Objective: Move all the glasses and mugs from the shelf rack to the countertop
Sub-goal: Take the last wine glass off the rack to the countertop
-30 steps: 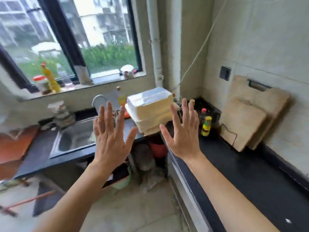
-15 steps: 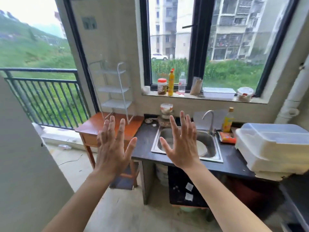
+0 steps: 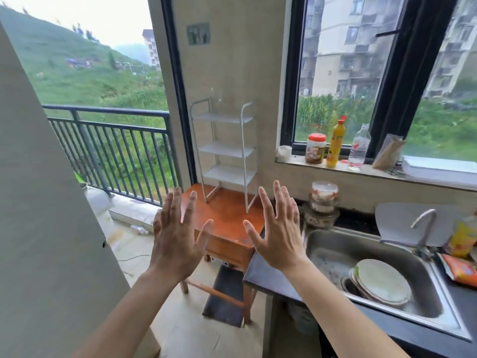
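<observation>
A white three-tier shelf rack (image 3: 227, 148) stands on a small orange wooden table (image 3: 227, 215) against the wall, left of the window. Its shelves look bare; a faint clear shape on the top tier may be a glass, but I cannot tell. The dark countertop (image 3: 265, 279) begins right of the table. My left hand (image 3: 178, 239) and my right hand (image 3: 278, 233) are raised in front of the table, fingers spread, holding nothing. Both are short of the rack.
A steel sink (image 3: 325, 235) holds stacked plates (image 3: 382, 280), with a tap (image 3: 423, 223) behind. Stacked containers (image 3: 322, 200) sit at the counter's back. Jars and bottles line the windowsill (image 3: 335, 171). A balcony railing (image 3: 116, 151) and a grey panel (image 3: 46, 202) are at left.
The view has swung left, from the counter corner past the sink to the rack and table, and come closer. Both hands stay raised and spread, holding nothing.
</observation>
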Demonstrator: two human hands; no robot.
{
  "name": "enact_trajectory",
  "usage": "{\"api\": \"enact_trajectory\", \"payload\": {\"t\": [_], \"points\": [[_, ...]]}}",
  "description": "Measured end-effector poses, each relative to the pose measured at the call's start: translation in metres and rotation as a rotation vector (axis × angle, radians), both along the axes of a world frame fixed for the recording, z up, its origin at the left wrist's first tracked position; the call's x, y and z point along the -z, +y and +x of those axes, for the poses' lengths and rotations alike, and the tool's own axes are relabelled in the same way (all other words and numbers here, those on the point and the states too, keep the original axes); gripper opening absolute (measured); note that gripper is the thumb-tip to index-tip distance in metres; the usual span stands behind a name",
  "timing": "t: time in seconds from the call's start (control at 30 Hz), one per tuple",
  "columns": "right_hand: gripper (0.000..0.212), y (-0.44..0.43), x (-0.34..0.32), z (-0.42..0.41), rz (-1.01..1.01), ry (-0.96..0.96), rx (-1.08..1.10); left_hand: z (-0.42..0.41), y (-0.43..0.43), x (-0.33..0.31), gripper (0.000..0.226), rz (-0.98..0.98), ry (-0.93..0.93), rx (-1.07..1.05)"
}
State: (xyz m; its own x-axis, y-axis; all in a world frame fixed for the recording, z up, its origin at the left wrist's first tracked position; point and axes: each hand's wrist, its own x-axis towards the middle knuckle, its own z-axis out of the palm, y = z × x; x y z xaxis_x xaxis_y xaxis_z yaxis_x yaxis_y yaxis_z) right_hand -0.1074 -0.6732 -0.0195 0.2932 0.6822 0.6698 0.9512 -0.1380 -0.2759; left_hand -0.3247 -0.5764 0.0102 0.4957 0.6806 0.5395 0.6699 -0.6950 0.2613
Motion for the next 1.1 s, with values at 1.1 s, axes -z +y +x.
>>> {"api": "enact_trajectory", "payload": {"t": [1.1], "points": [[0.082, 0.597, -0.169, 0.226, 0.090, 0.432, 0.080, 0.278, 0.625, -0.070, 0.060, 0.014, 0.120, 0.298]]}}
